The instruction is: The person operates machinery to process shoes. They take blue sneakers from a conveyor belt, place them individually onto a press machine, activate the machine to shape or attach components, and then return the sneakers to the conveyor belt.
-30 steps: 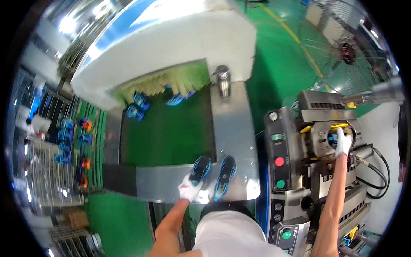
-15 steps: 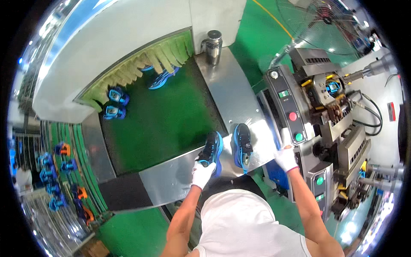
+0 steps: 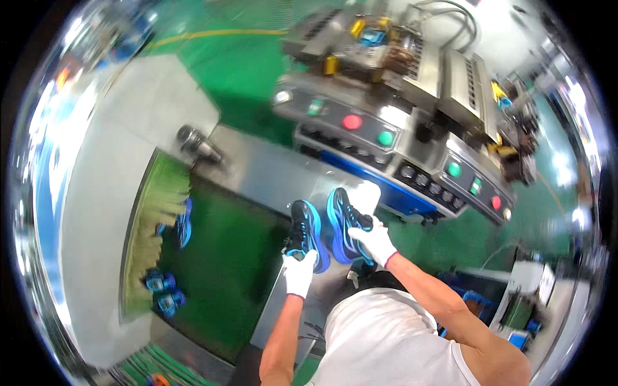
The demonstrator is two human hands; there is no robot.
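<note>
Two black sneakers with blue-purple soles are side by side in front of me at the metal ledge, toes pointing away. The left sneaker [image 3: 301, 219] is gripped near its heel by my left hand [image 3: 299, 273], in a white glove. On the right sneaker [image 3: 342, 215], my white-gloved right hand [image 3: 376, 240] is closed around the heel end. The soles of the two shoes face each other, with a small gap between. The fingers under each shoe are partly hidden.
A green conveyor belt [image 3: 225, 257] runs under a fringed curtain [image 3: 147, 238] at the left, carrying several blue shoes [image 3: 184, 225]. A steel flask [image 3: 201, 147] stands on the metal ledge [image 3: 257, 164]. Ahead is a machine with a button panel [image 3: 335, 119].
My right hand has come from beside the machine panel to take hold of the right sneaker. My view has turned to the right. The left hand keeps its hold on the left sneaker.
</note>
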